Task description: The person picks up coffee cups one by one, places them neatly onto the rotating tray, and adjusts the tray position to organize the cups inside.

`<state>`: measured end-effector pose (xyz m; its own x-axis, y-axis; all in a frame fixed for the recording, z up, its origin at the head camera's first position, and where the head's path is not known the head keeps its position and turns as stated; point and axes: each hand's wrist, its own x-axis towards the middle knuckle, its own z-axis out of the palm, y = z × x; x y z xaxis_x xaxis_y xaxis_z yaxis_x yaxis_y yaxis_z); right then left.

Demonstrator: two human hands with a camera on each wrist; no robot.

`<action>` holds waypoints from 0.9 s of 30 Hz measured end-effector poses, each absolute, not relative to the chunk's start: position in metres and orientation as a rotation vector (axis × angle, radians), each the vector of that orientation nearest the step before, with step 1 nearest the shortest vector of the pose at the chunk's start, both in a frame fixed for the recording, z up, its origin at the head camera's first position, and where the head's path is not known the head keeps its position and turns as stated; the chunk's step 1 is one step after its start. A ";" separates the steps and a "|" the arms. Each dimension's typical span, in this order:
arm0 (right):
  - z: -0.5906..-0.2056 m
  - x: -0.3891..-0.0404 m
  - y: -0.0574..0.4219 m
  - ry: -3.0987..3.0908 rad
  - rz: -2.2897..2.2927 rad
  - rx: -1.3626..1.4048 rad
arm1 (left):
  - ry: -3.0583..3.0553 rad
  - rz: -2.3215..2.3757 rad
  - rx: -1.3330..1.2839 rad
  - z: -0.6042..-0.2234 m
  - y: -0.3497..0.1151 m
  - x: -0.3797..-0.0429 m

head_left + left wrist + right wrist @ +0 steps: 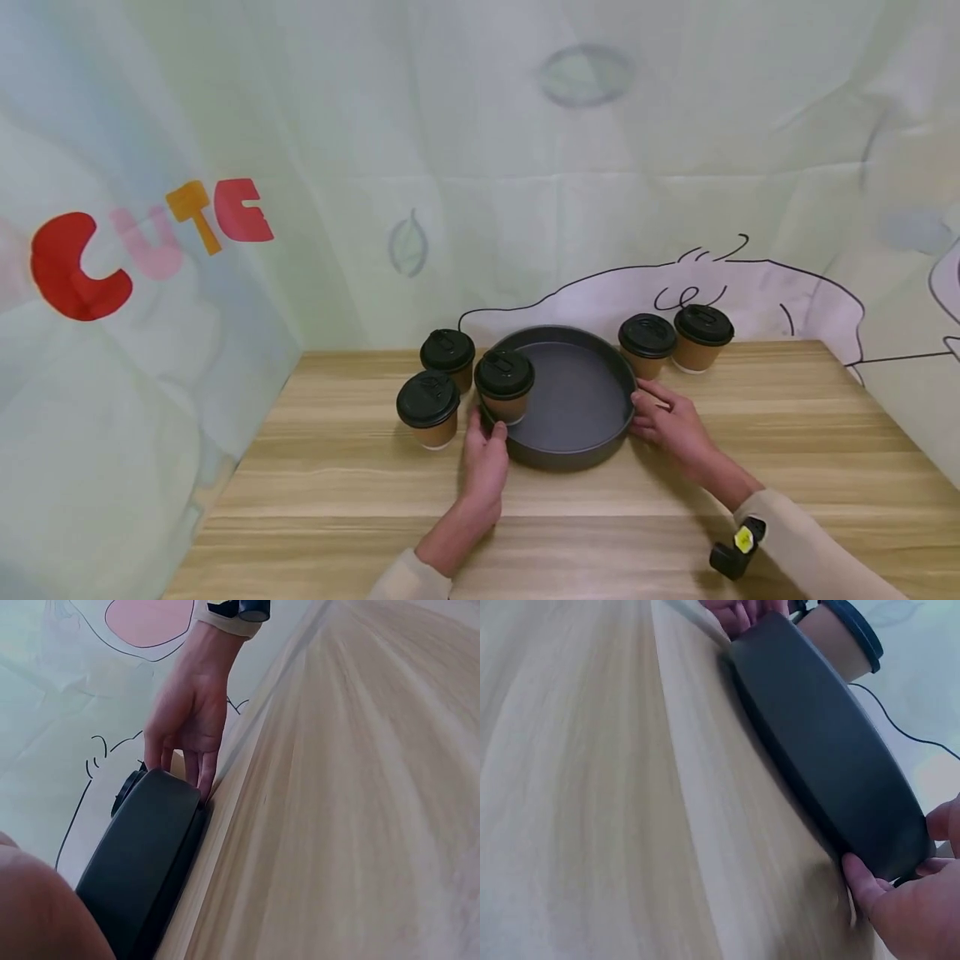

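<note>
A round dark grey baking pan (570, 400) is held at both sides, low over the table; I cannot tell whether its whole base touches the wood. My left hand (485, 467) grips the left rim, its thumb towards the inside. At the right wall, my right hand (675, 425) pinches the edge, and the right wrist view shows these fingertips (862, 881) at the pan's side. Inside the pan, at its left, stands a brown paper coffee cup (506, 404) with a black lid. Most left-hand fingers are hidden behind the pan wall.
Two more lidded cups, a front one (433, 421) and a rear one (448, 354), stand left of the pan. Behind its right side are another cup (647, 342) and its neighbour (701, 342). A printed curtain (480, 167) hangs behind the wooden table (322, 500).
</note>
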<state>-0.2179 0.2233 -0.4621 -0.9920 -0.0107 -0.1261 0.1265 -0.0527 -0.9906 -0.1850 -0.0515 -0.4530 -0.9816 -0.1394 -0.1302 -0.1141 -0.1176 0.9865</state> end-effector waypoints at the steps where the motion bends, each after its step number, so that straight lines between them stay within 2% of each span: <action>1: -0.462 -0.217 0.223 2.078 -2.217 0.136 | -2.075 -2.322 0.305 -0.454 -0.052 -0.185; 27: -0.461 -0.192 0.205 2.001 -2.286 0.275 | -2.081 -2.349 0.334 -0.455 -0.052 -0.188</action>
<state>-0.1923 0.2051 -0.4610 -0.9796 0.0501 -0.1947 0.1864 -0.1367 -0.9729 -0.1878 -0.0523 -0.4546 -0.9775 -0.1290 -0.1671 -0.1503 -0.1305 0.9800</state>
